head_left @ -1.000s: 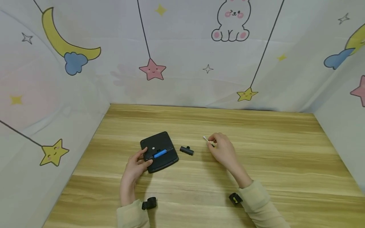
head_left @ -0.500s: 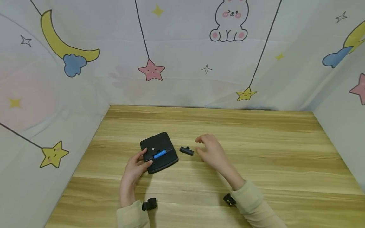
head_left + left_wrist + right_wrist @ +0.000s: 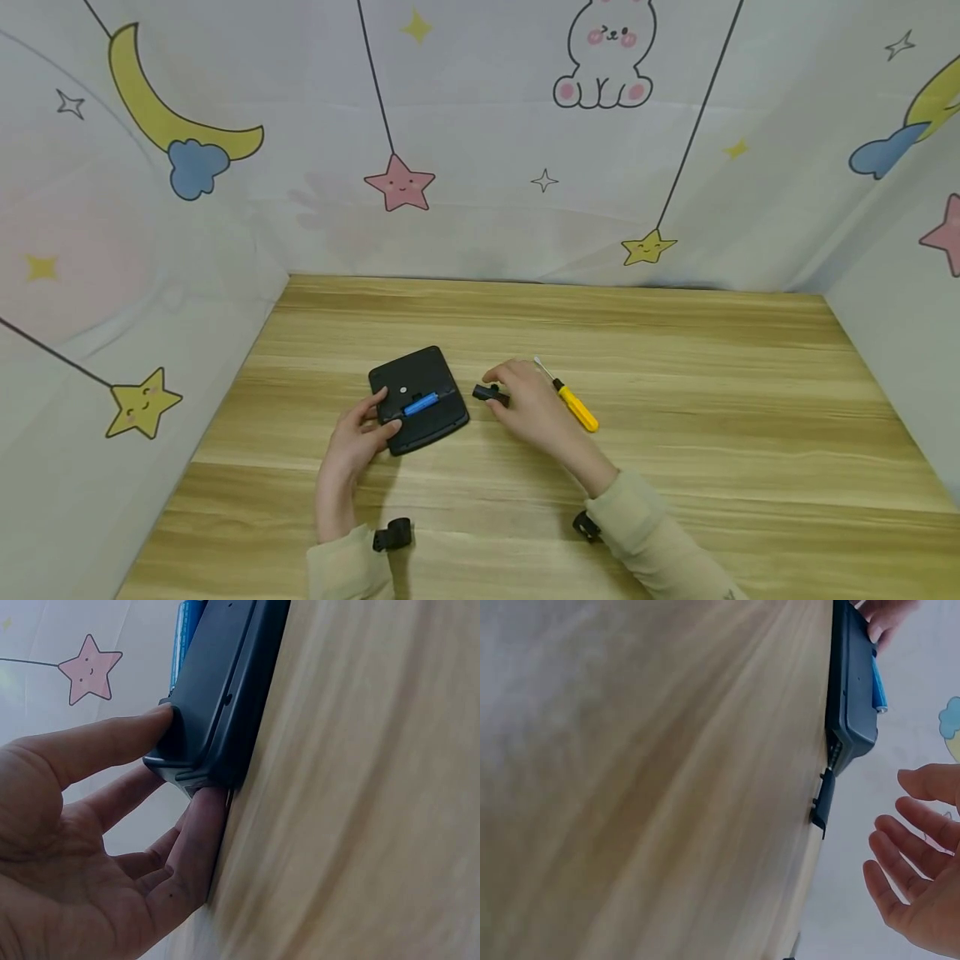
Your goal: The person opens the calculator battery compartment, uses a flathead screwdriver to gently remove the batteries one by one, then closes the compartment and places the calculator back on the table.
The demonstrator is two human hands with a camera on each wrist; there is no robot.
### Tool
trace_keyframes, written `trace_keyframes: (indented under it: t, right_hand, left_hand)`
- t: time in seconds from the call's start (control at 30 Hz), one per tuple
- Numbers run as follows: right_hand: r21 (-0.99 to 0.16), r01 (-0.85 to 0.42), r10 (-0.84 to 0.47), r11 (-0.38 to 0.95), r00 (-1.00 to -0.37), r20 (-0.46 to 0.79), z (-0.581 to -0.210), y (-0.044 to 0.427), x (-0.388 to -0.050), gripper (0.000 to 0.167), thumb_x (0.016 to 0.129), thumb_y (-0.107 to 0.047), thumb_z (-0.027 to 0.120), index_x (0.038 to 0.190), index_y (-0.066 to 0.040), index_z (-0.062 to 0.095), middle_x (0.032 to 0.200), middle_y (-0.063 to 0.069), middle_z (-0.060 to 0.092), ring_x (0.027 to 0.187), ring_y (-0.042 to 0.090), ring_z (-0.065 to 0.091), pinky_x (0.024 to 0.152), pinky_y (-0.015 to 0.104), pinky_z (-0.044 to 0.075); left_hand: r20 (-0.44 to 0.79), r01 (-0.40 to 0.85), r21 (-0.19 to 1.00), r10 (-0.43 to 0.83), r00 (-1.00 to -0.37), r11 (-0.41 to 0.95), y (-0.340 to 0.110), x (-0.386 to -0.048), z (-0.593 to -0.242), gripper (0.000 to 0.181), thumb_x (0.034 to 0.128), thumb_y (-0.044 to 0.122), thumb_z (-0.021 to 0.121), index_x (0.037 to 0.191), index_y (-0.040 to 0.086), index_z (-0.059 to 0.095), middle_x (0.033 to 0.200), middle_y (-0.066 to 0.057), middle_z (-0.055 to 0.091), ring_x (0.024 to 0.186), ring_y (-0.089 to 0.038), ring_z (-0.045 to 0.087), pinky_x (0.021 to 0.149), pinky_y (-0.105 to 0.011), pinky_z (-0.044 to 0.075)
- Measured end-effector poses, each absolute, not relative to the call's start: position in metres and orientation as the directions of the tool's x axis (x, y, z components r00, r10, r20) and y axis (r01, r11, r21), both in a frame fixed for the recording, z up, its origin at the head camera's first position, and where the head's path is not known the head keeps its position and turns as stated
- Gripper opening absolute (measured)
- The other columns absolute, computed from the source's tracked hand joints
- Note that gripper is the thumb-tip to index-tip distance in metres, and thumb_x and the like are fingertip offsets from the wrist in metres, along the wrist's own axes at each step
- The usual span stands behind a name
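Note:
A flat black battery-powered device [image 3: 420, 375] lies with its battery bay up in the head view. A blue cylindrical battery [image 3: 421, 405] sits in that bay. My left hand [image 3: 358, 437] grips the device's near left edge, thumb on top and fingers at its side and underneath, as the left wrist view [image 3: 172, 847] shows. To the right lies a small dark battery cover [image 3: 487, 392], partly hidden by my right hand [image 3: 528, 404]. In the right wrist view the fingers [image 3: 911, 851] of that hand are spread and loosely bent, apart from the battery cover.
A screwdriver [image 3: 577, 407] with a yellow handle rests on the wooden table [image 3: 712, 400], just right of my right hand. Printed cloth walls [image 3: 480, 233] enclose the table's back and sides. Each sleeve has a black wrist mount [image 3: 393, 535] beside it.
My right hand has let go of the screwdriver, leaving it on the table, and has moved left over the battery cover. My left hand and the device have stayed put.

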State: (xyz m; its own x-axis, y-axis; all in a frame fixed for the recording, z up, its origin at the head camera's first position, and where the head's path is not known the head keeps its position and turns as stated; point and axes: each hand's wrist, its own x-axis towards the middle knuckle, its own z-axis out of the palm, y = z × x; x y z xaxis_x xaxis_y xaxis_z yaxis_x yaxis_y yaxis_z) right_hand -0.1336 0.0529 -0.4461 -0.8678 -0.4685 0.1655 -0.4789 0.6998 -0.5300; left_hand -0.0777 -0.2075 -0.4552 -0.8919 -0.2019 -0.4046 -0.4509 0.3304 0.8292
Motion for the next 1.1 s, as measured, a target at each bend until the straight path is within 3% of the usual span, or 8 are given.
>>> trace_keyframes:
  t: [0.23,0.87,1.1]
  right_hand:
    - [-0.527,-0.534,-0.537,0.661,-0.828,0.164,-0.448,0.043,-0.133,0.031,0.086,-0.018,0.070,0.116,-0.013,0.063,0.114,0.003,0.064,0.108,0.021,0.055,0.093,0.038,0.047]
    - [-0.322,-0.687,-0.667,0.651,-0.721,0.190,-0.448,0.016,-0.128,0.032,0.089,-0.026,0.068,0.119,-0.017,0.062,0.115,-0.002,0.062,0.104,0.015,0.055,0.086,0.032,0.047]
    - [-0.340,-0.744,-0.718,0.575,-0.659,0.226,-0.448,0.010,-0.131,0.030,0.091,-0.023,0.065,0.121,-0.017,0.060,0.121,-0.001,0.060,0.111,0.016,0.054,0.097,0.033,0.046]
  left_hand:
    - [-0.397,-0.442,0.831,-0.199,-0.896,0.337,-0.208,-0.078,-0.456,0.063,0.0922,0.011,0.062,0.149,0.017,0.036,0.140,-0.024,0.032,0.115,-0.034,0.046,0.077,-0.024,0.046]
    - [-0.387,-0.432,0.849,-0.198,-0.901,0.306,-0.207,-0.078,-0.456,0.064,0.0905,0.006,0.062,0.149,0.014,0.037,0.135,-0.024,0.035,0.109,-0.031,0.050,0.071,-0.023,0.048]
    - [-0.348,-0.397,0.867,-0.204,-0.915,0.301,-0.207,-0.076,-0.456,0.064,0.0878,0.010,0.067,0.147,0.015,0.041,0.131,-0.025,0.036,0.104,-0.030,0.052,0.069,-0.023,0.050]
